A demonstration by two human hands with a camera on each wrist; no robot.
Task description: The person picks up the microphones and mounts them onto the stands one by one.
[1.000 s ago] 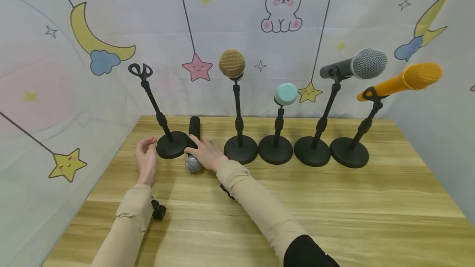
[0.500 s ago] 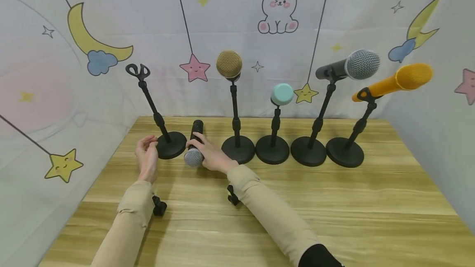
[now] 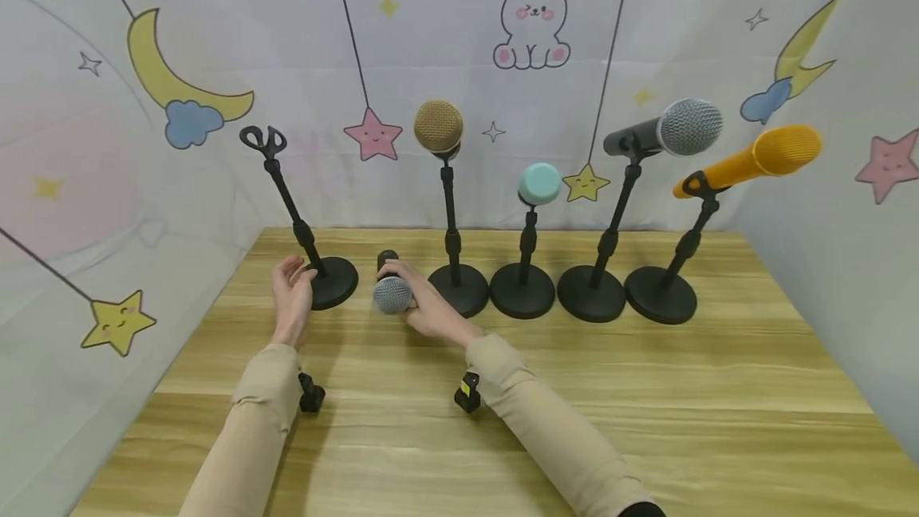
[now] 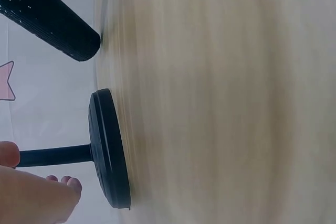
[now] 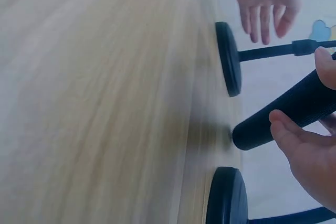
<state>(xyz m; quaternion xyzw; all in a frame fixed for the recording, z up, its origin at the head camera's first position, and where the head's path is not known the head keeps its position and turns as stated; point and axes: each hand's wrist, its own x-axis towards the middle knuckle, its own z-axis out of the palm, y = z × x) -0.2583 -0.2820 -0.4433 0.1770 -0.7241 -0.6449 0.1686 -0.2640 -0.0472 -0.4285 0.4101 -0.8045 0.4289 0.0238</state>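
My right hand [image 3: 436, 311] grips a black microphone [image 3: 392, 295] with a silver mesh head. The microphone tilts, its head raised toward me and the tail of its black handle [image 5: 294, 108] low near the tabletop. To its left stands a black desktop microphone stand [image 3: 337, 284] whose forked clip [image 3: 264, 142] holds nothing. Beside that stand's base is my left hand [image 3: 292, 301], its fingers loosely extended and gripping nothing. The right wrist view shows those left fingers [image 5: 262, 19] relaxed near the stand's pole.
Further right, several stands form a row, bearing a gold microphone [image 3: 438, 128], a mint-green one [image 3: 540, 183], a black-and-silver one [image 3: 689, 128] and an orange one [image 3: 786, 150]. A patterned white curtain [image 3: 301, 38] hangs behind the wooden table [image 3: 646, 405].
My right hand has lifted the microphone from lying on the table, tipping its mesh head up and shifting it slightly right. My left hand stays by the stand's base.
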